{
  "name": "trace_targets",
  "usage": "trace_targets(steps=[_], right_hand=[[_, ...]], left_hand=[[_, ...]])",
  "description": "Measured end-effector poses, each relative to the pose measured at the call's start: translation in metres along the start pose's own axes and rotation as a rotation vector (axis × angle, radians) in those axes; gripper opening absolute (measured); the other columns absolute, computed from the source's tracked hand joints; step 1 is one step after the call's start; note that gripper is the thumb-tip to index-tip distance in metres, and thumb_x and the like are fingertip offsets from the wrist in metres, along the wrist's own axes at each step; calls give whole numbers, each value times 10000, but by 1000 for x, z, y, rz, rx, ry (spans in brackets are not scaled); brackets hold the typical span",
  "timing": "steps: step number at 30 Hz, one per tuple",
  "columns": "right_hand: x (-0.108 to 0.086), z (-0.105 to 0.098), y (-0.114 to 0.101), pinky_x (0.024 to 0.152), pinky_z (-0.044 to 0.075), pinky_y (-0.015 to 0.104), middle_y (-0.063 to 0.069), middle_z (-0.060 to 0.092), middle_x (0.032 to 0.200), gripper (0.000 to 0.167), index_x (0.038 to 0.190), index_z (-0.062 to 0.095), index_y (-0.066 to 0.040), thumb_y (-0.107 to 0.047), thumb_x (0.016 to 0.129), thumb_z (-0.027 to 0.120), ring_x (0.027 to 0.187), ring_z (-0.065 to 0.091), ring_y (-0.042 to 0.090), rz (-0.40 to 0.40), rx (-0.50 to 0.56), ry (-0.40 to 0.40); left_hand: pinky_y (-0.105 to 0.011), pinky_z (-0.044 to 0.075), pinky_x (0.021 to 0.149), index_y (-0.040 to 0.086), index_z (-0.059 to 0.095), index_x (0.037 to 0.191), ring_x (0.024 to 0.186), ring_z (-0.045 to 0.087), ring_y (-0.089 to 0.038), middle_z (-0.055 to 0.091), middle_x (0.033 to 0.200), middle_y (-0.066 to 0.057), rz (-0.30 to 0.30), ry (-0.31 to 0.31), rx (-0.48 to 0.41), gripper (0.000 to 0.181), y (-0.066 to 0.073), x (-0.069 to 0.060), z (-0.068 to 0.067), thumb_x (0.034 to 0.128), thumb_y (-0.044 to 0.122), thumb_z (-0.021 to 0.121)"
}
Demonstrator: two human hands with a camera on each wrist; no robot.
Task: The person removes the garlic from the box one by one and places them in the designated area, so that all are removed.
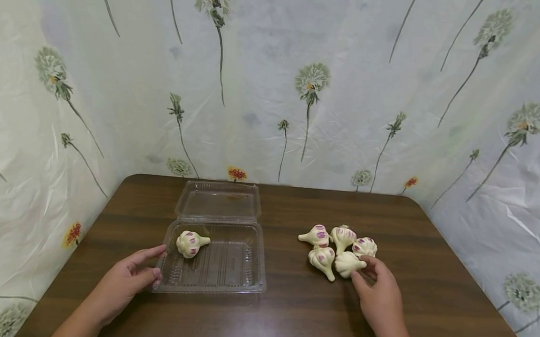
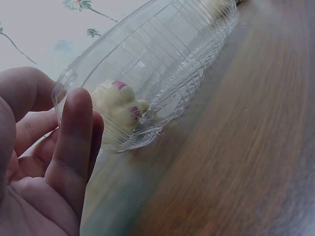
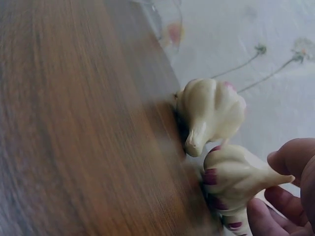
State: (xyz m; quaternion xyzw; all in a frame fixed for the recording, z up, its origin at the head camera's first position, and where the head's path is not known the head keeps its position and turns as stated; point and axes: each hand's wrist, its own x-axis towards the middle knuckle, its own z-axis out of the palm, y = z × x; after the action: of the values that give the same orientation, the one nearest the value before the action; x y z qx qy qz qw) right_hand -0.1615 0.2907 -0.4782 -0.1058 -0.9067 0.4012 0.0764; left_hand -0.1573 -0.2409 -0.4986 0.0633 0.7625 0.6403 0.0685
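Observation:
A clear plastic clamshell container (image 1: 227, 288) lies with its lid (image 1: 218, 201) folded back on the table. One garlic bulb (image 1: 190, 243) with purple marks sits in its left part. My left hand (image 1: 127, 278) pinches the container's left rim, as the left wrist view shows. Several more bulbs lie clustered to the right. At the near side of that cluster, my right hand (image 1: 380, 291) has its thumb and fingers around the neck of a pale garlic bulb (image 3: 234, 177). Another garlic bulb (image 3: 209, 113) lies beside it in the right wrist view.
The dark brown wooden table (image 1: 285, 317) ends at a back edge against a hanging cloth (image 1: 253, 137) printed with dandelions. Bare tabletop lies between the container and the other garlic bulbs (image 1: 317, 236).

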Motion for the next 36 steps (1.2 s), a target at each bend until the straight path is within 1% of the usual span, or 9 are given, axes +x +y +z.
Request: trace_targets(steps=[6,9,13,16,19,21,26,31,36], right_hand=[[-1,0,0,1078,489,593,221,560,1441,537,1508,483,-52,-241,1040,666,1371,524,414,-5,4,18],[-1,1,0,1077,510,530,209,580,1415,540,1499,495,-42,-240,1032,679,1354,550,394,-9,9,46],[0,3,-1,1044,533,469,178,582,1370,546,1487,519,-62,-299,1023,685,1300,600,365,0,-4,110],[-1,4,-5,1031,525,517,174,565,1359,544,1486,528,-77,-317,1021,675,1255,616,380,5,-17,170],[-4,3,-10,1000,518,554,193,549,1362,530,1472,536,-48,-292,1020,666,1210,597,400,0,-5,232],[-6,3,-13,977,522,486,173,562,1344,503,1445,564,-52,-283,1012,673,1172,587,357,-6,-12,286],[-11,6,-22,926,473,317,126,598,1288,437,1386,615,-57,-229,995,708,1153,572,273,-94,-30,366],[-15,12,-33,944,465,330,104,597,1272,408,1361,631,-68,-210,989,719,1153,556,240,-179,-33,339],[-16,21,-39,918,461,137,91,613,1212,388,1300,666,-57,-127,934,773,1130,571,200,-295,-32,313]], left_hand=[[-296,603,779,41,502,1537,852,690,-137,486,1490,-228,-1,5,2,567,1,-1,0,1014,145,696],[-298,603,778,43,505,1535,850,690,-139,489,1489,-227,-6,6,2,565,1,-1,0,1014,147,696],[-299,606,783,43,502,1538,858,691,-141,488,1495,-231,-4,3,0,566,1,-2,-1,1016,148,694],[-296,604,791,50,500,1541,863,690,-142,483,1503,-231,-2,0,-1,568,1,-1,-2,1017,152,694],[-294,603,796,51,498,1543,864,688,-139,482,1508,-232,-6,-5,-4,570,0,0,-2,1017,153,693],[-292,604,794,47,495,1543,860,686,-136,484,1506,-236,-11,-8,-6,570,0,0,-1,1017,146,692],[-289,607,791,32,494,1539,859,685,-127,488,1503,-245,-13,-5,-9,562,0,1,0,1017,119,683],[-291,607,790,23,494,1537,863,687,-129,501,1487,-228,-3,-3,-3,558,2,1,-1,1020,125,680],[-291,606,787,9,479,1542,862,688,-131,507,1468,-217,15,-14,0,567,2,1,-1,1024,130,676]])
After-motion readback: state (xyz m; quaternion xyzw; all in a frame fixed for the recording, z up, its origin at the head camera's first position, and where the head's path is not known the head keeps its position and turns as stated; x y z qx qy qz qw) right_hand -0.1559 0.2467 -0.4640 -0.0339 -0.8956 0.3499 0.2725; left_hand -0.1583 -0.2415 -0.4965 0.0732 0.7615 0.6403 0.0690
